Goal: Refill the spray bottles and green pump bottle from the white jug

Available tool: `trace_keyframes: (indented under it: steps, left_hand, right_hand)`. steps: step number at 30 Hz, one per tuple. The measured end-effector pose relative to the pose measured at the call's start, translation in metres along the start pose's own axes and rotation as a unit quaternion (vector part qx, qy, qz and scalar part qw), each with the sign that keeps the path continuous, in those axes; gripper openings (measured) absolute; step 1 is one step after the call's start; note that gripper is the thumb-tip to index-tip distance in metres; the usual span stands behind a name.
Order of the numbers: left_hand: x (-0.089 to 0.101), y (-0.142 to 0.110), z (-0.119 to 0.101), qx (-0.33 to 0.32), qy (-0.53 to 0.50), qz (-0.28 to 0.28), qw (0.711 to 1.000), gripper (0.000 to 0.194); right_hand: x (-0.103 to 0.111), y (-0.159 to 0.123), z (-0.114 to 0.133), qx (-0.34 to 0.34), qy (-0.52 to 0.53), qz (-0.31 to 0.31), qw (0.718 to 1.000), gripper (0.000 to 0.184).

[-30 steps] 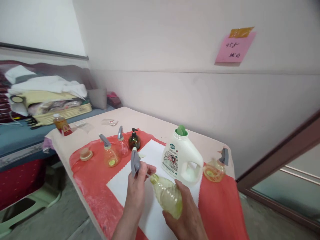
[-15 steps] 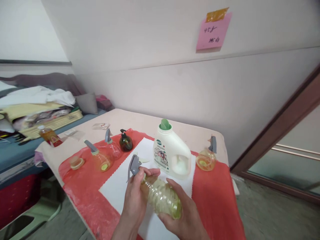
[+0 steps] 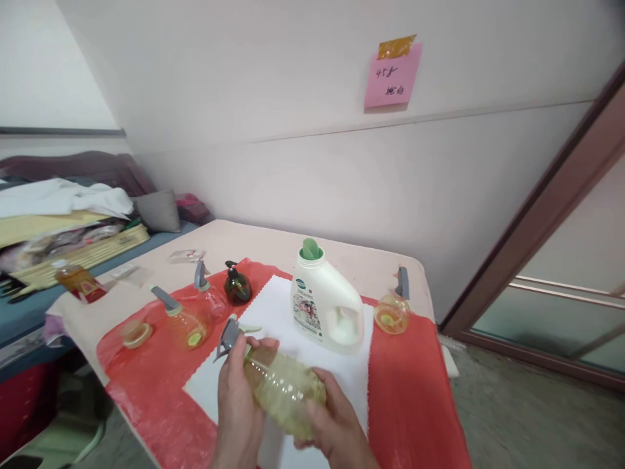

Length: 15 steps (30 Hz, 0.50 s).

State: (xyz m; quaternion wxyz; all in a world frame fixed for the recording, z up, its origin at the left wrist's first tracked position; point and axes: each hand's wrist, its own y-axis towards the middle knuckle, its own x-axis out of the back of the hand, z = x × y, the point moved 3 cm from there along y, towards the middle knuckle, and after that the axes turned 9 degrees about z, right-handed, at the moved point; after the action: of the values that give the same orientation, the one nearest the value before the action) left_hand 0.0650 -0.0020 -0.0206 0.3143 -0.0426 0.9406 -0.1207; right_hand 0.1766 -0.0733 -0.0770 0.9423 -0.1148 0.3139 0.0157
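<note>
A ribbed, clear yellow-green spray bottle [image 3: 286, 391] lies tilted between my two hands above the white cloth [image 3: 273, 306]. My left hand [image 3: 239, 384] is closed around its neck end, just below the grey trigger head [image 3: 228, 339]. Around the bottle's base, my right hand [image 3: 332, 417] is closed, thumb on the near side. Just beyond my hands stands a large white detergent jug [image 3: 327, 303] with a green spout [image 3: 310, 249] in its open mouth. Part of the bottle's neck is hidden by my left fingers.
To the left on the red cloth [image 3: 156, 391] stand an orange-looking spray bottle [image 3: 188, 326], a pink one [image 3: 212, 303], a dark pump bottle [image 3: 237, 286] and a round lidded jar [image 3: 137, 333]. Another spray bottle [image 3: 392, 312] stands at the right. A wall rises behind the table.
Both hands have moved left and slightly down with the spray bottle, which has turned so more of its side shows. The whole view has shifted a little to the right.
</note>
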Motion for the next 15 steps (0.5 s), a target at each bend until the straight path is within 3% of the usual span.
trace_keyframes:
  steps: [2,3,4,6,7,9,12,14,15]
  left_hand:
    - [-0.001,-0.002,0.0,-0.007,0.025,0.021,0.999,0.03]
    - [-0.001,-0.003,0.0,-0.017,0.034,0.022,0.999,0.029]
    - [0.0,-0.004,0.0,-0.027,0.037,0.016,0.999,0.029]
    - [0.001,-0.003,-0.001,-0.042,0.029,-0.004,0.999,0.027]
    - [0.002,-0.002,-0.002,-0.045,0.023,-0.011,0.999,0.026]
    - [0.002,0.0,-0.004,-0.038,0.018,-0.009,0.999,0.026]
    - [0.001,0.0,-0.006,-0.008,0.03,0.008,0.999,0.028]
    - [0.002,-0.002,-0.006,0.004,0.039,0.004,0.999,0.029]
    - [0.003,-0.002,-0.007,0.002,0.044,-0.003,0.999,0.029]
  right_hand:
    - [0.001,0.002,-0.01,-0.144,0.067,0.04,0.986,0.084]
    - [0.002,0.003,-0.013,-0.179,0.086,0.052,0.979,0.09]
    - [0.004,0.005,-0.013,-0.172,0.091,0.05,0.98,0.091]
    - [0.008,0.007,-0.009,-0.063,0.059,0.02,0.996,0.085]
    - [0.009,0.007,-0.006,0.0,0.035,0.009,0.999,0.091]
    - [0.009,0.006,-0.002,0.062,-0.01,0.014,0.998,0.097]
    - [0.006,0.007,-0.006,-0.011,-0.01,0.049,0.999,0.072]
    - [0.006,0.008,-0.009,-0.057,0.014,0.046,0.997,0.078]
    - [0.006,0.008,-0.008,-0.048,0.017,0.041,0.998,0.077]
